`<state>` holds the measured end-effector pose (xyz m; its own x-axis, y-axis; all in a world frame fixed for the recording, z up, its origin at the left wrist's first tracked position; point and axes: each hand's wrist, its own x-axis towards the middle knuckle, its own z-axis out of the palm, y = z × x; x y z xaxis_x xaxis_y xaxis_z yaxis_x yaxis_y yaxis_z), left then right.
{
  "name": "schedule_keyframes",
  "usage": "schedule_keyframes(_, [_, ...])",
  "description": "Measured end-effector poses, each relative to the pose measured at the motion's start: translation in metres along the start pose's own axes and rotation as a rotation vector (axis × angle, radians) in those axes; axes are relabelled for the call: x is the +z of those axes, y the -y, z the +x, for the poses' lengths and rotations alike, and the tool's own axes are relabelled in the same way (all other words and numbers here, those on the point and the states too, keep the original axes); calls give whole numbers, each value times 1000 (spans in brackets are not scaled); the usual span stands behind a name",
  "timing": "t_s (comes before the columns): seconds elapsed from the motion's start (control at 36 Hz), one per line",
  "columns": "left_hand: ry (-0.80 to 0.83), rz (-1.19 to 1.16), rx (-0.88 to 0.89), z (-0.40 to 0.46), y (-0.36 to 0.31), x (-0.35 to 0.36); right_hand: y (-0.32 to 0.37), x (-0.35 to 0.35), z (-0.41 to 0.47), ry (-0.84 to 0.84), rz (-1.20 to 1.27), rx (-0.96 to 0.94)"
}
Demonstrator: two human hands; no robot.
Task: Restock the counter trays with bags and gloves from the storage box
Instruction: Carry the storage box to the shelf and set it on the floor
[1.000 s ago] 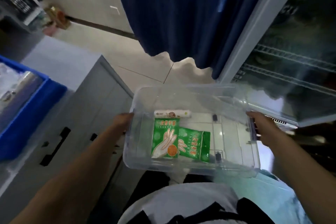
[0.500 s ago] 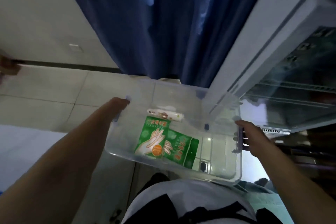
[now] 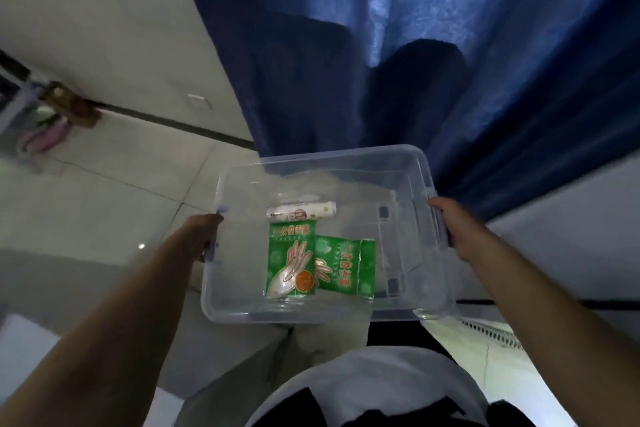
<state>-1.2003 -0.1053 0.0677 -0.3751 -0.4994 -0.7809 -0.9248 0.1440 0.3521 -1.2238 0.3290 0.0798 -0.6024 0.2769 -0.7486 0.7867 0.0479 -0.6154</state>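
Head: bag roll (image 3: 300,211) lies crosswise.

storage box (image 3: 322,314) swung leftward, fridge gone, curtain (image 3: 381,45) ahead

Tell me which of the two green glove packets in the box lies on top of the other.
The left green glove packet, the one with the orange circle, lies on top; its edge covers part of the right green glove packet, just below the white roll.

Both hands (image 3: 202,236) (image 3: 453,229) grip clear storage box (image 3: 322,314); glove packets (image 3: 291,260) inside.
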Motion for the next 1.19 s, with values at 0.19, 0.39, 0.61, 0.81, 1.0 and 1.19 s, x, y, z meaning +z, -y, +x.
schedule_keyframes(0.19, [-182,-221,-92,10,8,-41,119,97,59,196,-202,-97])
schedule_keyframes(0.39, [-268,-455,-270,17,17,-96,215,225,72,428,-364,-167])
schedule_keyframes(0.61, [-343,-707,-368,76,17,-171,284,384,69,516,-485,-233])
schedule_keyframes(0.81, [-387,-892,-299,130,-4,-253,346,509,44,499,-625,-306])
schedule_keyframes(1.0, [-364,-1017,-330,179,-21,-338,400,625,20,541,-622,-356])
schedule_keyframes(1.19, [-316,-1026,-412,271,-22,-423,439,755,33,621,-612,-304])
